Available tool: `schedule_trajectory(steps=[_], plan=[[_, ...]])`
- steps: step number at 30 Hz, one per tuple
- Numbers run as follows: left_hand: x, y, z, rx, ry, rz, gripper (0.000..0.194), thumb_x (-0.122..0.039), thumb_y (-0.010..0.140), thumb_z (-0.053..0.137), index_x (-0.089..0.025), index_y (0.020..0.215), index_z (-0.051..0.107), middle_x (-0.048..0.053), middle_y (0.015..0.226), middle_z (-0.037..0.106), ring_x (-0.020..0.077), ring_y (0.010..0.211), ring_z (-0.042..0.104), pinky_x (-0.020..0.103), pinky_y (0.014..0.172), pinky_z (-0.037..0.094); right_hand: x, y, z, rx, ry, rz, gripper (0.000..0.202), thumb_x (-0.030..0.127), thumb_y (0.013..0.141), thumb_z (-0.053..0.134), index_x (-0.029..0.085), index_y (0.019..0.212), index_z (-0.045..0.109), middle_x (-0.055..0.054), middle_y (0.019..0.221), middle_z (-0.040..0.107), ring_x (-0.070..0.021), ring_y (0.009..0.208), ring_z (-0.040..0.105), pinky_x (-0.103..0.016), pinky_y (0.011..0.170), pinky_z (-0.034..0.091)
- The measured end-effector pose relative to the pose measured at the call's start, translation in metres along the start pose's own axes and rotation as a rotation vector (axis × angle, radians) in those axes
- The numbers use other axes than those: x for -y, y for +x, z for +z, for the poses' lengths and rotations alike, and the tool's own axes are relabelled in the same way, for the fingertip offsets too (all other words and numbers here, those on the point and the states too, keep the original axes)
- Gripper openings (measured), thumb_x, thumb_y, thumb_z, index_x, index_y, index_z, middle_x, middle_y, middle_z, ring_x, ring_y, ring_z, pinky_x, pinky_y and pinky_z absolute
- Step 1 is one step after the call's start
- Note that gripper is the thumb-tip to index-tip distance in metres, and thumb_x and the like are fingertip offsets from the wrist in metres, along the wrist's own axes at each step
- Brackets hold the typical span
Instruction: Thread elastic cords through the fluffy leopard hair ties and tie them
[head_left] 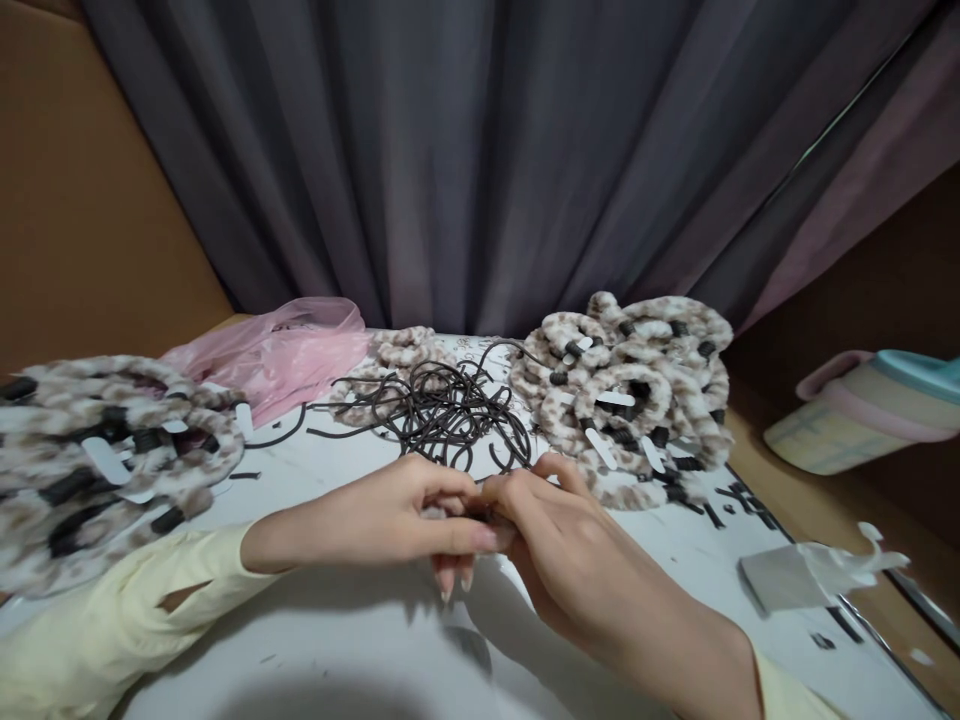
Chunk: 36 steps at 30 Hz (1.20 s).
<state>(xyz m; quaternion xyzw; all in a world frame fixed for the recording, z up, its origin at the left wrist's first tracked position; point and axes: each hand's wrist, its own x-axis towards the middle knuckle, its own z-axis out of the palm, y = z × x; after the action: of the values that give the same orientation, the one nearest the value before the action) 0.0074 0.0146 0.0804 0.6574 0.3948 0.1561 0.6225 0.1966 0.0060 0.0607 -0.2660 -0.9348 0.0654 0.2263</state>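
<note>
My left hand [431, 520] and my right hand [551, 535] meet above the white table, fingers closed together. What they pinch between them is mostly hidden; a small greyish patch shows between my left fingers, too little to name. Just beyond my hands lies a tangled pile of dark cords [457, 412]. Fluffy spotted rings [637, 400] with black wrapped sections and white tags are heaped at the right, near my right hand. Another heap of the same fluffy rings [150, 390] lies at the left, beyond my left sleeve.
A crumpled pink plastic bag [300, 355] lies at the back left. Short black scraps [742, 503] and a small white packet [795, 578] are at the right edge. A tumbler with a teal lid [915, 375] stands beyond it. A dark curtain [450, 170] hangs behind the table.
</note>
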Motion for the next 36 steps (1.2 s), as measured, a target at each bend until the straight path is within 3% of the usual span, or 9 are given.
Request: schedule_trajectory(steps=[5, 7, 9, 12, 16, 22, 26, 31, 36], plan=[[0.019, 0.017, -0.008, 0.229, -0.407, -0.082, 0.037, -0.046, 0.083, 0.053, -0.012, 0.071, 0.06, 0.004, 0.06, 0.064, 0.0111, 0.047, 0.059, 0.02, 0.049, 0.044, -0.009, -0.001, -0.021, -0.09, -0.145, 0.065, 0.022, 0.016, 0.09, 0.046, 0.014, 0.112, 0.044, -0.009, 0.1, 0.06, -0.0214, 0.094, 0.053, -0.036, 0.085, 0.032], [0.028, 0.022, -0.011, 0.257, -0.533, -0.076, 0.038, -0.048, 0.081, 0.056, -0.012, 0.073, 0.061, 0.005, 0.06, 0.066, 0.0123, 0.047, 0.059, 0.021, 0.048, 0.045, -0.022, -0.011, -0.03, -0.085, -0.253, 0.138, 0.024, 0.029, 0.09, 0.049, 0.014, 0.109, 0.048, -0.01, 0.092, 0.062, -0.0232, 0.085, 0.056, -0.038, 0.08, 0.036], [0.034, 0.025, -0.013, 0.252, -0.591, -0.057, 0.035, -0.047, 0.079, 0.06, -0.012, 0.078, 0.062, 0.006, 0.062, 0.067, 0.0135, 0.048, 0.06, 0.022, 0.048, 0.045, -0.038, -0.029, -0.031, 0.079, -0.321, 0.211, 0.019, 0.035, 0.087, 0.054, 0.016, 0.09, 0.055, -0.007, 0.077, 0.063, -0.0218, 0.068, 0.057, -0.037, 0.069, 0.04], [0.038, 0.027, -0.012, 0.23, -0.631, -0.023, 0.031, -0.043, 0.079, 0.062, -0.012, 0.078, 0.062, 0.007, 0.062, 0.068, 0.0145, 0.05, 0.062, 0.022, 0.049, 0.046, -0.057, -0.061, -0.021, 0.334, -0.372, 0.293, 0.011, 0.028, 0.077, 0.065, 0.018, 0.078, 0.06, -0.007, 0.076, 0.065, -0.0228, 0.066, 0.061, -0.034, 0.061, 0.045], [0.034, 0.028, -0.011, 0.219, -0.688, -0.021, 0.034, -0.041, 0.08, 0.061, -0.008, 0.074, 0.064, 0.01, 0.068, 0.07, 0.0161, 0.059, 0.066, 0.021, 0.054, 0.047, -0.063, -0.094, -0.001, 0.434, -0.389, 0.351, 0.012, 0.013, 0.073, 0.06, 0.019, 0.083, 0.062, -0.005, 0.077, 0.064, -0.0207, 0.066, 0.063, -0.031, 0.057, 0.048], [0.03, 0.025, -0.01, 0.199, -0.758, 0.039, 0.027, -0.033, 0.084, 0.059, -0.007, 0.08, 0.066, 0.015, 0.092, 0.071, 0.0225, 0.086, 0.068, 0.027, 0.073, 0.049, -0.064, -0.128, 0.016, 0.243, -0.414, 0.29, 0.023, 0.01, 0.086, 0.038, 0.017, 0.087, 0.06, -0.009, 0.083, 0.063, -0.0185, 0.07, 0.063, -0.028, 0.058, 0.052], [0.031, 0.024, -0.009, 0.203, -0.769, 0.094, 0.024, -0.028, 0.084, 0.058, -0.007, 0.089, 0.067, 0.016, 0.099, 0.07, 0.0244, 0.093, 0.066, 0.029, 0.082, 0.047, -0.07, -0.139, 0.015, 0.084, -0.348, 0.245, 0.026, 0.01, 0.089, 0.036, 0.016, 0.098, 0.059, -0.011, 0.095, 0.065, -0.0186, 0.081, 0.065, -0.026, 0.064, 0.054], [0.031, 0.027, -0.002, 0.169, -0.876, 0.099, 0.018, -0.025, 0.081, 0.062, -0.007, 0.085, 0.064, 0.018, 0.097, 0.07, 0.0256, 0.092, 0.067, 0.033, 0.086, 0.045, -0.047, -0.107, -0.017, -0.355, -0.141, 0.373, 0.015, 0.023, 0.089, 0.046, 0.021, 0.09, 0.061, -0.008, 0.083, 0.068, -0.0201, 0.072, 0.066, -0.027, 0.06, 0.053], [0.028, 0.029, 0.005, 0.111, -0.984, 0.02, 0.013, -0.021, 0.086, 0.055, -0.009, 0.086, 0.061, 0.019, 0.101, 0.069, 0.0236, 0.096, 0.065, 0.035, 0.092, 0.041, -0.016, -0.056, -0.033, -0.335, 0.467, 0.555, 0.015, 0.027, 0.09, 0.047, 0.022, 0.081, 0.058, -0.002, 0.066, 0.059, -0.014, 0.053, 0.058, -0.024, 0.048, 0.048]])
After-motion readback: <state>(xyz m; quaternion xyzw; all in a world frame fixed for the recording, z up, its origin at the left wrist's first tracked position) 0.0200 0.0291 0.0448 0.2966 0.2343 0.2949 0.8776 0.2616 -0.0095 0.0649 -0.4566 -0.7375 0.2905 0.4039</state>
